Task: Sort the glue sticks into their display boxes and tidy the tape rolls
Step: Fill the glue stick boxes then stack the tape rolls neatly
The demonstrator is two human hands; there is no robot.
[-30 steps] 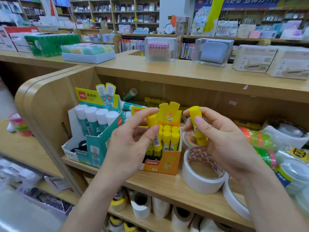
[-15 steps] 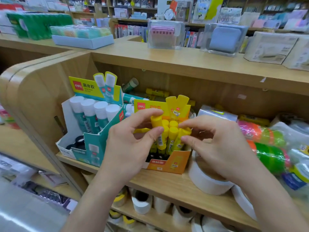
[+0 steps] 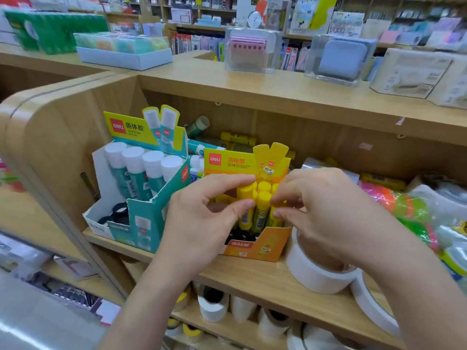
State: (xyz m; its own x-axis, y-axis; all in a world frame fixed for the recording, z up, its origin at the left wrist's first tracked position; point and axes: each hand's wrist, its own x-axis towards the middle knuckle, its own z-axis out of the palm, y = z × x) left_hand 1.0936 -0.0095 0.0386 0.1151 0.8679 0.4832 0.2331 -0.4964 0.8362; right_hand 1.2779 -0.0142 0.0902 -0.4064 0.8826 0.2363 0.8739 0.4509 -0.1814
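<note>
L hand pinches a yellow glue stick near its cap, thumb + forefinger. R hand pinches a neighbouring stick, fingers curled. Both sticks stand w/ others in orange display box on shelf, betw. teal box and white tape roll.

The left hand and right hand hide many glue sticks; green packs at ten o'clock are blurred.

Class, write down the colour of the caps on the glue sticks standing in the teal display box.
The caps are white; head view.
</note>
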